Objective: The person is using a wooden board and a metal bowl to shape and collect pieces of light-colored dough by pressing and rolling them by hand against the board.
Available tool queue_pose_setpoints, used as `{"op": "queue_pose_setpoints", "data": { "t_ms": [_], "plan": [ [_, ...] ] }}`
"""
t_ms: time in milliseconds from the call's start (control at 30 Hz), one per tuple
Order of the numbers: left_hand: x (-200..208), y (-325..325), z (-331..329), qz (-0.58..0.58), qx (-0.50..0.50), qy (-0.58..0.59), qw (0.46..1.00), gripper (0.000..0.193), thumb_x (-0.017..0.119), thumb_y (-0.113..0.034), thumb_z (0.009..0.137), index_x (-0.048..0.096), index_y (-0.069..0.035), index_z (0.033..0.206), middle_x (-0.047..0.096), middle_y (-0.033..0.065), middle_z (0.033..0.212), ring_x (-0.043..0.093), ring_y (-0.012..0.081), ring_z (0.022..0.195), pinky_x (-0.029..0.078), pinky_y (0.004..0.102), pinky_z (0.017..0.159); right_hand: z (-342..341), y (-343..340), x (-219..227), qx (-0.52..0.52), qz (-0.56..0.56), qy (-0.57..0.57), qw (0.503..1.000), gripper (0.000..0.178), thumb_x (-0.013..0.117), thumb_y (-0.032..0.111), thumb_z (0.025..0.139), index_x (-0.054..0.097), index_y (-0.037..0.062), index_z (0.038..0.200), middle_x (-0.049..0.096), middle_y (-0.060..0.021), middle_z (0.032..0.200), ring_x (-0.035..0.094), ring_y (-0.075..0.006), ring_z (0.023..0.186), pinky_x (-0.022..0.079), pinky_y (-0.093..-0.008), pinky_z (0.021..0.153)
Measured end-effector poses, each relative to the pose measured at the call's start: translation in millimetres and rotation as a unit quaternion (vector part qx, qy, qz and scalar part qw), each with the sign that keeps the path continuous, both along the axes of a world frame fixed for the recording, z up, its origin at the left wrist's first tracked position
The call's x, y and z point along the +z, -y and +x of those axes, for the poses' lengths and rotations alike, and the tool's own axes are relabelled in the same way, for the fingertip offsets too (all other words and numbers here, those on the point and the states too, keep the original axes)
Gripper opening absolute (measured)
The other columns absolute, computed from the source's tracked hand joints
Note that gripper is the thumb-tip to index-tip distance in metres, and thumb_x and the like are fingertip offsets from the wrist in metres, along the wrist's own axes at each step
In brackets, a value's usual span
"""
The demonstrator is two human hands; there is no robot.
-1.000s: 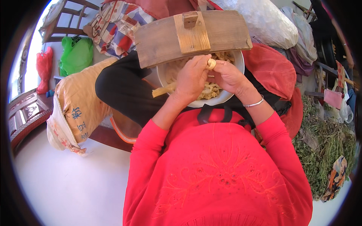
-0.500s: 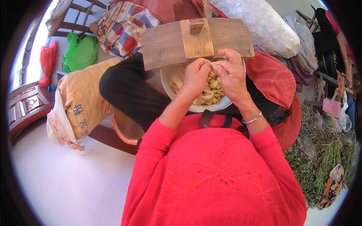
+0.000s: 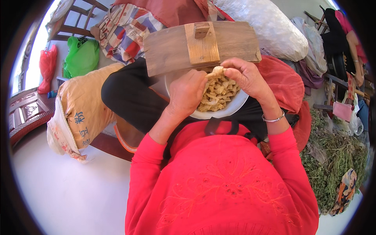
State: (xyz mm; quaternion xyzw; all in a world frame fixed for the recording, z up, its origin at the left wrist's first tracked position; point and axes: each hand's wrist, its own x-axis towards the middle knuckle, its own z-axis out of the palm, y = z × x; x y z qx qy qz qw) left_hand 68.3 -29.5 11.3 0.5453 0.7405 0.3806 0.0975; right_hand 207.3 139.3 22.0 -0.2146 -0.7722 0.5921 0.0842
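Note:
A white bowl (image 3: pixel 206 115) sits in my lap, filled with pale yellow, wrinkled strips (image 3: pixel 223 92) of what looks like dried food. Over its near-left rim, my left hand (image 3: pixel 187 91) is closed, its thumb and fingers pinching one end of a pale yellow strip (image 3: pixel 216 72). The other end of that strip meets the thumb and bent fingers of my right hand (image 3: pixel 247 77), above the bowl's right side. Just beyond both hands, a wooden board (image 3: pixel 239 41) with a lighter crosspiece and a small block covers the bowl's far edge.
At left stand a tan sack (image 3: pixel 90 105), a green plastic bag (image 3: pixel 81 57) and a red bag (image 3: pixel 47 68). A bulky white sack (image 3: pixel 270 29) lies beyond the board. Dried plants (image 3: pixel 333 164) are heaped at right. Farther right, another person's arm (image 3: pixel 357 56) shows.
My hands have moved apart and slightly down, the left one turning its back upward. More of the strip and of the bowl's contents now shows between them.

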Motion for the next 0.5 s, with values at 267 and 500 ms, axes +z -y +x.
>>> {"op": "queue_pose_setpoints", "data": {
  "t_ms": [267, 500],
  "plan": [
    [4, -5, -26, -0.087, -0.082, 0.376, 0.919, 0.020, 0.057, -0.018, 0.095, 0.065, 0.000, 0.094, 0.053, -0.0027, 0.073, 0.047, 0.0068, 0.070, 0.041, 0.0235, 0.062, 13, -11, 14, 0.026, 0.007, 0.029, 0.999, 0.028, 0.057, 0.022, 0.094, 0.060, -0.0011, 0.079, 0.053, 0.0012, 0.062, 0.047, -0.0065, 0.062, 0.040, -0.0242, 0.056],
    [-13, -30, -67, -0.114, -0.027, 0.450, 0.885, 0.021, 0.053, -0.014, 0.095, 0.063, -0.001, 0.108, 0.052, -0.0051, 0.075, 0.043, 0.0026, 0.065, 0.034, 0.0170, 0.058, -14, -21, -10, -0.059, -0.007, 0.003, 0.998, 0.030, 0.055, 0.024, 0.096, 0.059, 0.0009, 0.077, 0.050, 0.0024, 0.062, 0.045, -0.0062, 0.060, 0.040, -0.0236, 0.055]
  ]
}}
